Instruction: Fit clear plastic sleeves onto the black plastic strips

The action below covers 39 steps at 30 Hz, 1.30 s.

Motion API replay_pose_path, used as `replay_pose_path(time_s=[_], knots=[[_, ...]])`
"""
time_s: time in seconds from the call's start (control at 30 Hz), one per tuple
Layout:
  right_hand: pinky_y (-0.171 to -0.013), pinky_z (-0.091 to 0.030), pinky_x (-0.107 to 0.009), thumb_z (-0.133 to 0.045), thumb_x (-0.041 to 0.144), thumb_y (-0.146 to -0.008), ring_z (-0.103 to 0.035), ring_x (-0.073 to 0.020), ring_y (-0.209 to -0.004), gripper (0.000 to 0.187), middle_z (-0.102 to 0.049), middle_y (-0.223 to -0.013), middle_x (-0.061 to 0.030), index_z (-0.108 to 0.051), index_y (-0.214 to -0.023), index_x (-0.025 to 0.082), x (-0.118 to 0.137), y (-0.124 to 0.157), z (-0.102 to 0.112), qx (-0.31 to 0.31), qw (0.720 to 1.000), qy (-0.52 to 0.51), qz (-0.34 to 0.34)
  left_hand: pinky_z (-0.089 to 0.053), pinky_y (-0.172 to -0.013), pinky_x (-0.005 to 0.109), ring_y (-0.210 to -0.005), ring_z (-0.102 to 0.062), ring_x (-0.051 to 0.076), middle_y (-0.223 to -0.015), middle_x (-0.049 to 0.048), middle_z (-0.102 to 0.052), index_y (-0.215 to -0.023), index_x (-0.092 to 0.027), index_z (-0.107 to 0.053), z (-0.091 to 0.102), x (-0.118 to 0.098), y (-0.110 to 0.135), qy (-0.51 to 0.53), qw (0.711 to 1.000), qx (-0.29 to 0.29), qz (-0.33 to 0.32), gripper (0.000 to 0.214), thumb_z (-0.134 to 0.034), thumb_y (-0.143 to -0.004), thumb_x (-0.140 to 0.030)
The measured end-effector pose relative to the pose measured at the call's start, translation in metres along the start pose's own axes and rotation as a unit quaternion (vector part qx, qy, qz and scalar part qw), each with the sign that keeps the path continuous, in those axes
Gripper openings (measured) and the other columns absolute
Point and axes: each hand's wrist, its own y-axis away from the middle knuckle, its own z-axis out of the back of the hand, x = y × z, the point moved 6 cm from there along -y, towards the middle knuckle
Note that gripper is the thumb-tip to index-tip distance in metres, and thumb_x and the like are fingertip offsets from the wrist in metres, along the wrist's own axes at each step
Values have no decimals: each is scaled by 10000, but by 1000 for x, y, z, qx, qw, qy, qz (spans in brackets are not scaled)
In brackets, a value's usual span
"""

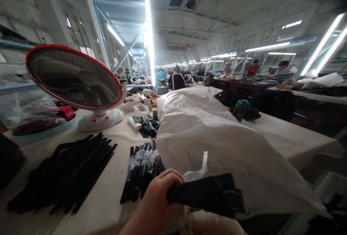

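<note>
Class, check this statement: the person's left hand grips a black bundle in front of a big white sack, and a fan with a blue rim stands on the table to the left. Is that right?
Not quite. The fan has a red rim, not blue, as the head view shows. The rest holds: the left hand grips a black bundle in front of the big white sack, and the fan stands on the table to the left.
</note>
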Motion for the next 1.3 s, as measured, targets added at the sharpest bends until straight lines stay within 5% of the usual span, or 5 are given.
replay_pose_path(time_s=[0.37,0.8,0.93,1.03,1.3], knots=[[-629,-411,-197,-697,368,-725,-574,-83,-583,265,-600,-604,-13,-648,-655,117,21,-12,-47,115,970,-209,-57,-374,-606,198,-670,-505,120,-715,-17,-551,-655,-167,-521,1,9,2,-5,999,-22,45,262,-431,-513,35],[-615,-415,-197,-803,270,-556,-545,-87,-581,235,-619,-606,-14,-681,-669,104,18,-15,-50,99,988,-85,-77,-422,-669,234,-692,-552,135,-703,3,-589,-668,-157,-547,4,30,-3,47,991,-49,112,211,-438,-600,10],[-409,-279,-161,-765,336,-602,-430,-45,-412,255,-553,-489,26,-644,-640,116,24,-27,-18,-33,991,-110,-64,-416,-548,218,-561,-495,99,-648,-35,-531,-753,-157,-539,21,59,-1,110,975,-81,177,84,-588,-687,-178],[-452,-319,-146,-774,311,-611,-455,-34,-474,234,-600,-588,28,-651,-700,134,34,-36,20,-166,965,-204,14,-259,-350,180,-349,-345,40,-571,-74,-493,-861,-157,-526,24,89,19,165,942,-87,280,352,-613,-705,-460],[-670,-435,-235,-788,337,-588,-598,-116,-706,286,-685,-789,-26,-663,-762,147,35,-53,40,-208,937,-275,53,-182,-298,187,-277,-358,42,-536,-66,-537,-1018,-167,-526,1,108,69,285,881,-83,369,619,-574,-660,-670]])
